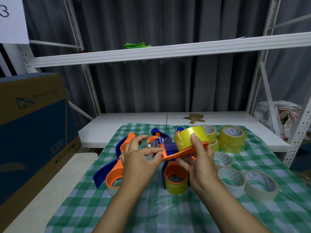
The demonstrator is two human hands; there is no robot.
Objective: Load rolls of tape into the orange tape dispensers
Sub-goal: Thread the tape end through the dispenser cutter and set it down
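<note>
Filling 9 o'clock, a cardboard box (pixel 32 132) stands beside the green checked cloth (pixel 168 212). Above the cloth's middle, the right hand (pixel 200 167) grips an orange dispenser (pixel 178 154), thumb pressed on the yellow tape roll (pixel 188 136) seated in it. The left hand (pixel 139 158) pinches the dispenser's blade end, at 9 o'clock from that roll. Spare rolls (pixel 233 137) sit at 3 o'clock.
</note>
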